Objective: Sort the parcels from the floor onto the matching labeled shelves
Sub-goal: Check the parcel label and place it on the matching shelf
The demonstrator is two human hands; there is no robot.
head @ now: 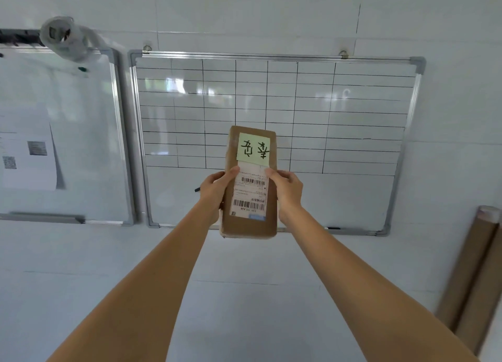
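Both hands are clamped on one flat brown cardboard parcel (pixel 250 182), held up at arm's length: the left hand (pixel 217 191) grips its left edge, the right hand (pixel 288 189) its right edge, thumbs resting on the white barcoded shipping label (pixel 250 196). A pale yellow sticky note (pixel 254 149) with handwritten characters sits above that label, upside down to the viewer. Behind the parcel hangs a gridded whiteboard (pixel 339 111); left of the parcel is a second whiteboard (pixel 81 144), and to its lower right brown cardboard tubes (pixel 472 274) lean on the wall. No shelves or floor parcels show, so this parcel seems lifted but unplaced, and how many remain cannot be judged.
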